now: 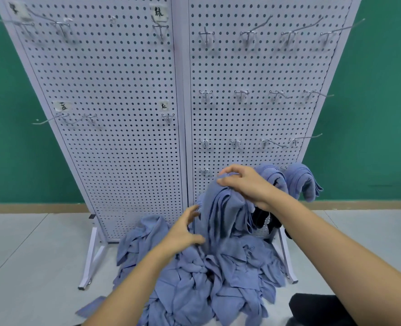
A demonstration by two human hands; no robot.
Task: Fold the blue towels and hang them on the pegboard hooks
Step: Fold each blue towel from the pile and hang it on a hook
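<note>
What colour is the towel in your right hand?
The towel is plain blue, shown best in the head view.

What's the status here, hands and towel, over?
Right hand grips folded towel at bottom hook row. Left hand open, touching it. Two hung towels alongside; pile below.

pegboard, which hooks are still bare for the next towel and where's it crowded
Bare: the three upper hook rows of the right panel, above the hung towels, and the end hook left of the right hand. Crowded: the bottom row, where that hand grips a towel and the left hand touches it, over the pile.
</note>
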